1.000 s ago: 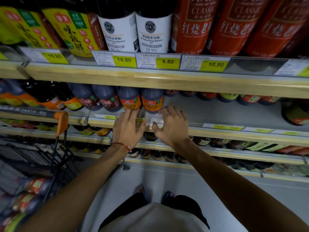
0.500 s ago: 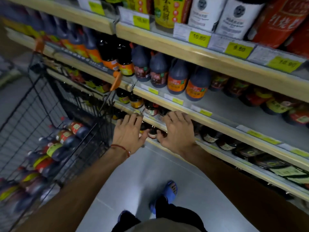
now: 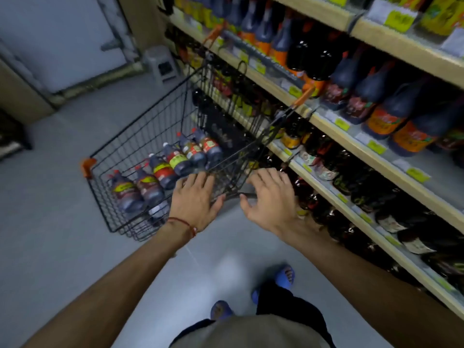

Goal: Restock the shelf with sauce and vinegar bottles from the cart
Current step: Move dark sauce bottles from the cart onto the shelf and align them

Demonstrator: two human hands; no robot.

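Bottles (image 3: 165, 172) lie in a row on the bottom of the wire cart (image 3: 140, 116), which stands just beside the shelf (image 3: 401, 49); left hand (image 3: 194, 199), fingers spread wide, is over the cart's near rim, holding nothing; right hand (image 3: 270, 197), fingers loosely spread, is empty beside it.

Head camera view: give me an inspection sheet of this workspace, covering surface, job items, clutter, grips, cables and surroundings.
Surface: grey floor, smooth.
Job's things: wire cart beside the shelf, holding a row of dark bottles lying on their sides; shelf bottles upright, with a bare stretch on the middle tier at right.
Clutter: grey stool past the cart.
Grips: left hand and right hand both open, holding nothing, over the cart's near rim.
Cables: nothing seen.
Surroundings: pale door at the aisle's end.
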